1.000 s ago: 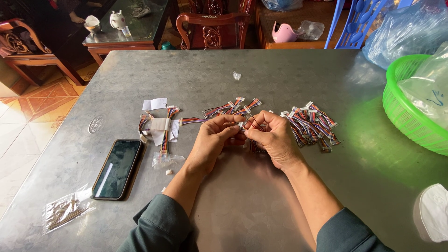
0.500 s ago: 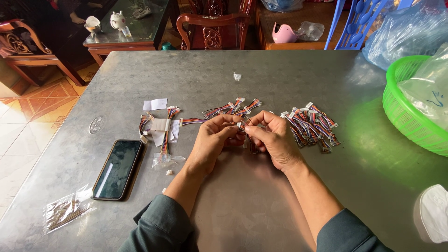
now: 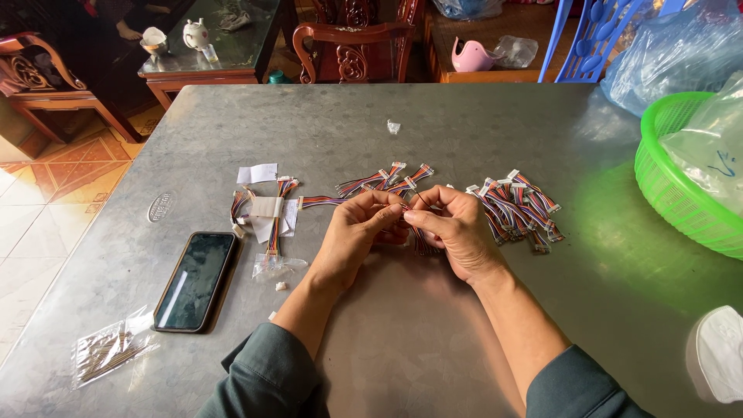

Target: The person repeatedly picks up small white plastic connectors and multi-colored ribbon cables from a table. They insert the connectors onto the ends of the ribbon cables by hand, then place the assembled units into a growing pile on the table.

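Left hand: over the middle of the grey metal desk, fingers pinched on a short multicoloured ribbon wire harness, thumb and forefinger meeting its upper end.
Right hand: just beside the left hand, fingertips touching it, curled and grasping the same harness from the other side.
Harness in hand: between the two sets of fingertips, its loose end hanging below them to the desk; partly hidden by the fingers.
Pile on the right: a heap of similar striped harnesses with white plug connectors, just beside the right hand.
Behind the hands: a few more such harnesses fanned out on the desk.
Left of the hands: a small bundle wrapped in white paper, then a black smartphone lying flat, and near the desk corner a clear plastic bag of thin metal pins.
Far right: a green plastic basket holding a clear plastic bag, well apart from the hands.
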